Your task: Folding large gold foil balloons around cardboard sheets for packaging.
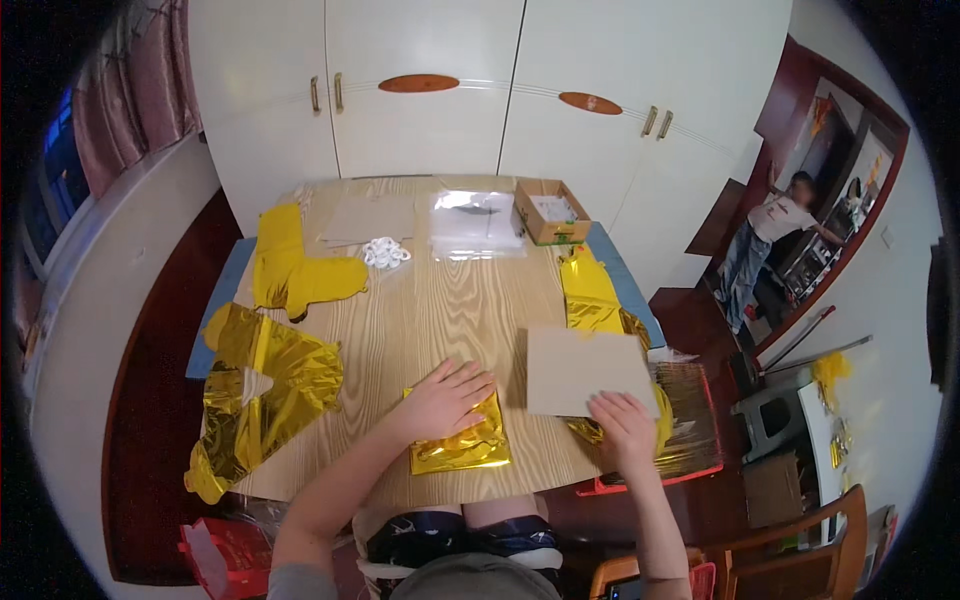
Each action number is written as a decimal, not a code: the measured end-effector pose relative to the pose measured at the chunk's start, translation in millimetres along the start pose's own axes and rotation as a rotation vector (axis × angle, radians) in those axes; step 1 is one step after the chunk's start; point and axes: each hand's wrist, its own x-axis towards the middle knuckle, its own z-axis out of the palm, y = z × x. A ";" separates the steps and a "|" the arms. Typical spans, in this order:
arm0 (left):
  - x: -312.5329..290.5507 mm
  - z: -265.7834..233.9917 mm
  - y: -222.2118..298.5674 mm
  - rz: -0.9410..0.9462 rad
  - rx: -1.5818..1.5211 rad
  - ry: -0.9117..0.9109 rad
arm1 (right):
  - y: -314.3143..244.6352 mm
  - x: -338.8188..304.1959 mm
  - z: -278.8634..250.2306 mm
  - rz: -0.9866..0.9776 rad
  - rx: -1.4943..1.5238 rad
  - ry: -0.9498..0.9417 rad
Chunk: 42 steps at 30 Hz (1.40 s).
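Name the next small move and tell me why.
Probably bring the cardboard sheet left toward the folded gold foil: the right hand touches the sheet's near edge, and the left hand lies flat on the foil.

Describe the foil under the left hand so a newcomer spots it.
Find the wood-grain table. At its near edge, the left hand lies on the gold foil. Unlike the spread-out foil pieces on either side, it is compact and squarish.
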 end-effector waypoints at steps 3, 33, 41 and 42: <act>-4.8 -10.2 15.5 -0.020 -0.029 -0.032 | 1.1 -14.1 1.5 0.024 0.036 -0.160; -40.9 -8.7 79.7 -0.381 0.009 0.004 | -56.0 46.3 103.5 -0.075 0.390 -0.455; -38.5 -5.3 87.6 -0.431 -0.025 0.090 | -56.5 56.1 99.0 -0.033 0.366 -0.522; -38.5 -4.3 87.5 -0.435 -0.023 0.090 | -62.6 66.8 91.7 -0.026 0.345 -0.534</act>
